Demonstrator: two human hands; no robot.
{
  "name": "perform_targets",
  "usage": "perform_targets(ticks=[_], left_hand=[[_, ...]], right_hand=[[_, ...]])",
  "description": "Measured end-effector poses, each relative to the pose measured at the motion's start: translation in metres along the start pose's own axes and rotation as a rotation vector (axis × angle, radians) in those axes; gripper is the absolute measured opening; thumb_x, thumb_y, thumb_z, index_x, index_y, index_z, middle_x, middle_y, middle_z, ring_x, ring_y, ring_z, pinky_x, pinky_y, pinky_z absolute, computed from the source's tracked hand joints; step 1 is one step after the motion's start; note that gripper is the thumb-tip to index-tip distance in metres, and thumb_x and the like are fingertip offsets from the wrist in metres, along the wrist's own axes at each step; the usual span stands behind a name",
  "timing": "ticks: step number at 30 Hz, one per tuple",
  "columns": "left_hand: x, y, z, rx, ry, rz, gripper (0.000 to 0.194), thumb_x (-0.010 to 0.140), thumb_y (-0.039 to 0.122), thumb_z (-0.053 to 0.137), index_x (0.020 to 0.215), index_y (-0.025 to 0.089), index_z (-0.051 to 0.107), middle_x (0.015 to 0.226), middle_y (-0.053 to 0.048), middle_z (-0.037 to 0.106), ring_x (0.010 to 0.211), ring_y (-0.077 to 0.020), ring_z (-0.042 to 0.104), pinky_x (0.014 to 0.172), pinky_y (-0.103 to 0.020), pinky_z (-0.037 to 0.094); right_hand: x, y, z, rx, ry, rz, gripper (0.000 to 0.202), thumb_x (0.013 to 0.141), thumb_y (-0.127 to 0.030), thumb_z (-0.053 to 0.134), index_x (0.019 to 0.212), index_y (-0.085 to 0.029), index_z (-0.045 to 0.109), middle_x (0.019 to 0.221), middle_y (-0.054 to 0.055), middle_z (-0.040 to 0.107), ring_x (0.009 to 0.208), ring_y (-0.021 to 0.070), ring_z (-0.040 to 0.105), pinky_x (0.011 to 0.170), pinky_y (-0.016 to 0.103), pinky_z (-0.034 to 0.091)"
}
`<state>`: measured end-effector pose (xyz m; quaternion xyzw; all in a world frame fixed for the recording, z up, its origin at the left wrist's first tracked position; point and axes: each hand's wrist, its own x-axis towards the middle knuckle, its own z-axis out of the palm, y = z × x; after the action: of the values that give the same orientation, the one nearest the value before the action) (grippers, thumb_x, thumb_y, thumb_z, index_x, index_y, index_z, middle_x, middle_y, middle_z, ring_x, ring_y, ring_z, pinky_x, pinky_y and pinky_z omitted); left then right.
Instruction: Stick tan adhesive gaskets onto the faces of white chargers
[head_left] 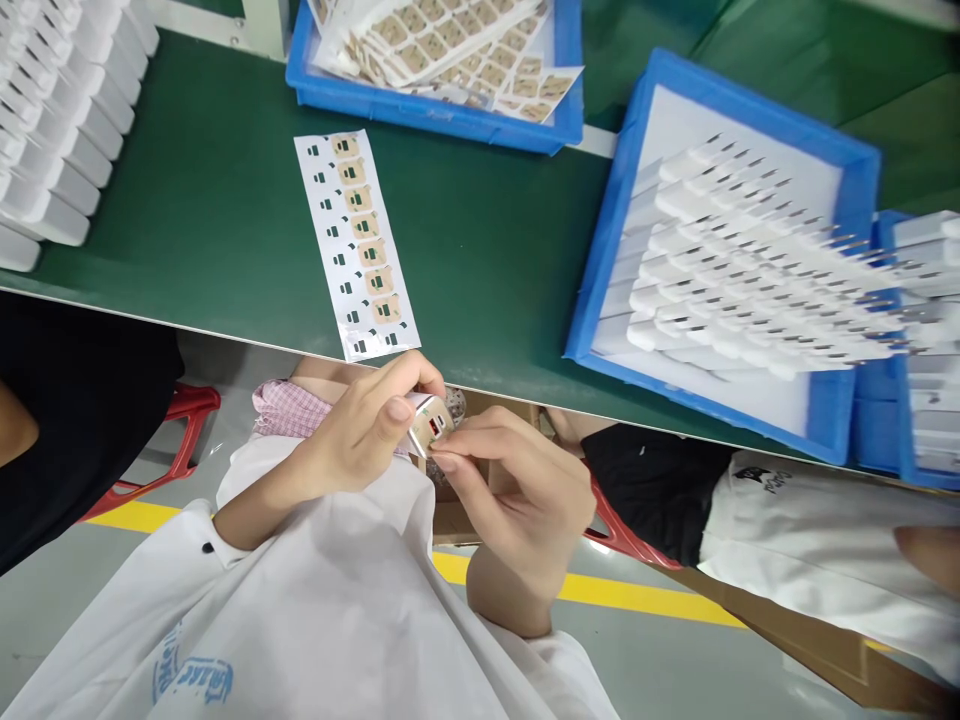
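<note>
My left hand (375, 420) is wrapped round a small white charger-like block (431, 424), held just off the table's front edge. The block's end face shows a tan sticker with a red port and a second slot. At the lower right of that face, my right hand (517, 480) has thumb and forefinger pinched together at the sticker's edge. On the green table lies a white sheet (356, 240) with a column of tan stickers; the two spots at its near end have no tan sticker.
A blue tray (427, 118) of sticker sheets stands at the back. To the right, another blue tray (720, 415) holds rows of white blocks with metal prongs. More white blocks (67, 140) fill the left. People sit on both sides, on red stools (191, 430).
</note>
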<state>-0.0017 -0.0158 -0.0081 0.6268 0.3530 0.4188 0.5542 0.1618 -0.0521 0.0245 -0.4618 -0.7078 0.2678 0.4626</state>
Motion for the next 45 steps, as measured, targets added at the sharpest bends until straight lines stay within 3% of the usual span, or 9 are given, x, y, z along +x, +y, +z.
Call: perform_targets(ticks=[6,13,20,26,30,34,38,41,45], left_hand=[[0.000,-0.002,0.001,-0.013,-0.020,0.014,0.072,0.096,0.082,0.015,0.094,0.022,0.054,0.085,-0.003,0.059,0.072,-0.0187,0.053,0.069,-0.035,0.043],[0.000,-0.013,0.000,-0.090,0.042,0.115,0.068,0.096,0.082,0.020,0.093,0.022,0.053,0.085,-0.003,0.057,0.070,-0.0178,0.048,0.065,-0.034,0.039],[0.007,-0.020,0.003,-0.217,0.166,0.207,0.061,0.098,0.077,0.021,0.100,0.024,0.051,0.091,-0.004,0.049,0.074,-0.0188,0.048,0.066,-0.035,0.043],[0.007,-0.027,0.009,-0.191,0.209,0.165,0.058,0.096,0.077,0.038,0.111,0.024,0.056,0.108,-0.006,0.052,0.076,-0.0172,0.055,0.070,-0.037,0.051],[0.013,-0.037,0.015,-0.157,0.188,0.157,0.065,0.093,0.080,0.040,0.121,0.025,0.057,0.131,-0.010,0.050,0.081,-0.0178,0.062,0.077,-0.041,0.056],[0.010,-0.053,0.035,-0.080,0.123,0.038,0.068,0.092,0.083,0.039,0.128,0.027,0.054,0.144,-0.014,0.048,0.118,-0.0296,0.060,0.087,-0.043,0.058],[0.002,-0.066,0.064,-0.068,0.079,0.021,0.070,0.093,0.081,0.039,0.136,0.027,0.051,0.151,-0.014,0.045,0.136,-0.0311,0.052,0.102,-0.046,0.053],[0.002,-0.065,0.085,-0.091,0.098,0.084,0.068,0.095,0.079,0.040,0.138,0.028,0.049,0.155,-0.014,0.043,0.142,-0.0311,0.047,0.109,-0.048,0.048],[0.011,-0.057,0.095,-0.124,-0.020,0.080,0.058,0.100,0.068,0.045,0.144,0.031,0.045,0.163,-0.013,0.034,0.137,-0.0296,0.053,0.111,-0.049,0.045]], right_hand=[[0.004,0.003,0.005,0.170,0.044,0.275,0.018,0.094,-0.028,0.070,0.077,-0.022,0.068,0.063,-0.004,0.056,0.053,0.0103,0.048,0.049,0.026,0.038],[-0.019,0.065,0.008,0.268,0.536,0.399,0.028,0.098,-0.049,0.061,0.089,-0.024,0.053,0.060,-0.009,0.047,0.047,0.0094,0.049,0.052,0.024,0.043],[-0.109,0.180,-0.015,-0.321,0.266,0.996,0.033,0.101,-0.046,0.059,0.107,-0.014,0.065,0.101,0.009,0.071,0.093,0.0216,0.070,0.088,0.042,0.059],[-0.116,0.213,-0.011,-0.300,0.009,1.201,0.041,0.097,-0.040,0.068,0.131,-0.017,0.062,0.133,0.012,0.064,0.114,0.0249,0.067,0.096,0.046,0.059],[-0.111,0.201,-0.007,-0.147,-0.141,1.113,0.038,0.098,-0.040,0.067,0.127,-0.016,0.064,0.128,0.010,0.067,0.111,0.0241,0.068,0.094,0.044,0.060],[-0.102,0.156,0.008,0.054,-0.158,0.861,0.030,0.096,-0.042,0.068,0.116,-0.019,0.071,0.113,0.006,0.074,0.102,0.0235,0.071,0.096,0.041,0.057],[-0.086,0.100,0.027,0.142,0.144,0.489,0.060,0.084,-0.045,0.079,0.137,-0.026,0.061,0.138,0.011,0.065,0.126,0.0285,0.063,0.106,0.043,0.052],[-0.076,0.082,0.029,0.169,0.391,0.251,0.046,0.085,-0.044,0.077,0.126,-0.027,0.067,0.128,0.010,0.070,0.117,0.0275,0.067,0.100,0.043,0.055],[-0.067,0.103,-0.041,0.020,0.697,0.338,0.043,0.086,-0.052,0.072,0.116,-0.022,0.071,0.105,0.008,0.075,0.091,0.0247,0.072,0.083,0.040,0.060]])
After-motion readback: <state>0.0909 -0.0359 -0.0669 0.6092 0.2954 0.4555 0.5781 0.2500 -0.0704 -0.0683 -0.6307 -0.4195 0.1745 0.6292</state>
